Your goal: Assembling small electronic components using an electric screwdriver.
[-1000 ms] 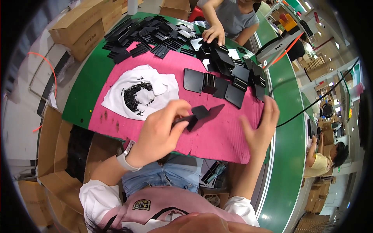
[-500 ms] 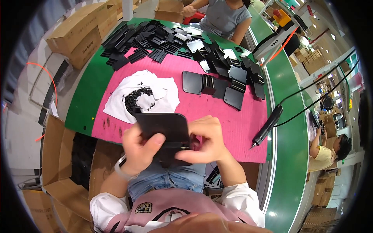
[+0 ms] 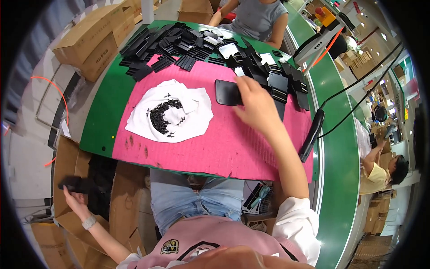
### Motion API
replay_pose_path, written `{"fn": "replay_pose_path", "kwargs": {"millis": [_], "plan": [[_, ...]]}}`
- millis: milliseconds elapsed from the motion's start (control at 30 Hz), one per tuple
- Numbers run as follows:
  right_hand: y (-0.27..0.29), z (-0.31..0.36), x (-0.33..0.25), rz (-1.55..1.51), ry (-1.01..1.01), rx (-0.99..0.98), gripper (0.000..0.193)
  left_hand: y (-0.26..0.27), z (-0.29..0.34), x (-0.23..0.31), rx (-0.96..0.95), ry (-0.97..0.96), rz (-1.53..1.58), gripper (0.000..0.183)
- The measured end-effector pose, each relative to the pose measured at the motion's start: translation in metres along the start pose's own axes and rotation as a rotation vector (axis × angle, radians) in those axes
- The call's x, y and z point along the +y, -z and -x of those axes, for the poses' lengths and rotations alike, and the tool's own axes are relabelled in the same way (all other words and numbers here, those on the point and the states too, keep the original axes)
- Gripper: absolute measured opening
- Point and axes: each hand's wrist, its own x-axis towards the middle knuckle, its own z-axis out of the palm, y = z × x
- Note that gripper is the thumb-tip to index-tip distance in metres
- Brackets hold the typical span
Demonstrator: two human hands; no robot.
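My left hand (image 3: 77, 201) is down at the lower left, closed on a black plate-like part (image 3: 74, 183) held over an open cardboard box (image 3: 67, 157); the part is somewhat blurred. Above the pink mat, my right hand (image 3: 257, 105) reaches to the row of black parts, fingers apart around the spot of a ribbed black block that it mostly hides. Left of its fingertips a flat black plate (image 3: 227, 93) lies on the mat. Many small black screws (image 3: 163, 116) lie heaped on a white cloth (image 3: 197, 119) left of the right hand.
A large pile of black ribbed parts and plates (image 3: 170, 42) covers the table's far side. A corded black screwdriver (image 3: 313, 134) hangs at the right of the pink mat (image 3: 197, 157). Across the table sits another person (image 3: 255, 20). Cardboard boxes (image 3: 89, 36) stand at the left.
Both hands held a black plate part over the mat's near edge. Now the left hand has carried it down left to the box, and the right has let go and moved forward to the parts.
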Motion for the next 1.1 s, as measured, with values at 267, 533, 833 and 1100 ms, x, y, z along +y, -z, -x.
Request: {"fn": "replay_pose_path", "kwargs": {"millis": [267, 533, 833, 1100], "plan": [[-0.016, -0.013, 0.04, -0.244, -0.206, -0.374, 0.07, -0.066, 0.056, -0.048, 0.063, -0.303, -0.08, 0.038], [0.031, -0.02, -0.04, -0.249, 0.362, -0.143, 0.066, -0.325, 0.242, 0.049, -1.177, -0.702, -0.247, 0.028], [0.032, -0.059, -0.06, -0.595, 0.397, 0.165, 0.062, -0.398, 0.248, 0.056, -1.63, -0.09, 0.041, 0.036], [-0.1, -0.126, -0.014, -0.32, -0.015, 0.09, 0.037, -0.405, 0.229, 0.036, -1.405, 0.145, 0.327, 0.033]]}}
